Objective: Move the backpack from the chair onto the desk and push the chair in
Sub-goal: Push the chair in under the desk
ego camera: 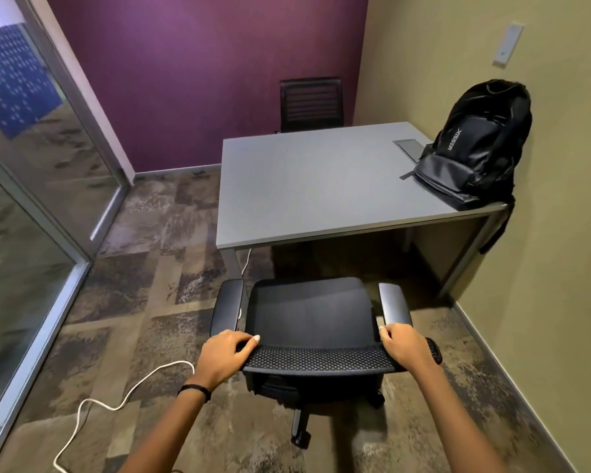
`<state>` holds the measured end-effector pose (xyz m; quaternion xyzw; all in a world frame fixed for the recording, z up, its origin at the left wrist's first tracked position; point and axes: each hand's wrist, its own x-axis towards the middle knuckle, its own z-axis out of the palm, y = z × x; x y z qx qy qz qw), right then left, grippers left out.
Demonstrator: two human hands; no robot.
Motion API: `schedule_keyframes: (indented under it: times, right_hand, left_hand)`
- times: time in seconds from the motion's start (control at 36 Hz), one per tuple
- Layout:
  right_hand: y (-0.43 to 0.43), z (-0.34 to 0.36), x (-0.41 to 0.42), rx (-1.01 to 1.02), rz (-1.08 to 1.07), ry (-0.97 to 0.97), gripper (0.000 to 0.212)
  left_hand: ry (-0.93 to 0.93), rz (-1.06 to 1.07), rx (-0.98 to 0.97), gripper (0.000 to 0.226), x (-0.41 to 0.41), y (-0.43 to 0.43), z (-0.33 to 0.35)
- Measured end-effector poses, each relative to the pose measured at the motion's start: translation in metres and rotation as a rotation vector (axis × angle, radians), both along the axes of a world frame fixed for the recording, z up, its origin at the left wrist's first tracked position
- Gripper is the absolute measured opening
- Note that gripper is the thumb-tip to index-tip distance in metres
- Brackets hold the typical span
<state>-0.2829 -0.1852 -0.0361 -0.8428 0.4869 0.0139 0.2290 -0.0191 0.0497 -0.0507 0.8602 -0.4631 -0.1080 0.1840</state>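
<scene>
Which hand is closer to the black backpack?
The right hand. It grips the right end of the chair's backrest, on the same side as the backpack on the desk's far right corner. The left hand grips the backrest's left end, farther away.

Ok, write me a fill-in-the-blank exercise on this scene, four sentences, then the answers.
1. The black backpack stands on the ____ and leans on the wall.
2. Both the left hand and the right hand grip the top of the office chair's ____.
3. The seat of the office chair is ____.
4. A ____ cable trails across the carpet at the left.

Answers: desk; backrest; empty; white
</scene>
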Motion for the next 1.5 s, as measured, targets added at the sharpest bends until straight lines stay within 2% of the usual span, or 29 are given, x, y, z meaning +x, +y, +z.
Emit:
schedule_keyframes:
  times: [0.17,0.75,1.14,1.33,1.5]
  right_hand:
    - [-0.002,-0.005,-0.023,-0.008,-0.036,0.014,0.038]
    - [-0.019,0.002,-0.027,-0.043,-0.058,-0.032,0.048]
    - [-0.044,-0.001,-0.021,-0.06,-0.085,-0.074,0.04]
    - [-0.047,-0.001,-0.02,-0.209,-0.184,-0.202,0.025]
    - [-0.062,-0.001,-0.012,-0.284,-0.251,-0.193,0.03]
  left_hand:
    - [0.027,-0.049,-0.052,0.028,-0.012,-0.002,0.0]
    - [0.0,-0.059,-0.066,0.033,-0.007,-0.036,0.007]
    - [-0.012,-0.069,-0.057,0.036,0.003,-0.066,0.004]
    - [-0.004,-0.11,0.005,0.035,0.017,-0.089,0.006]
    - [-0.069,-0.13,0.057,0.039,0.027,-0.114,0.009]
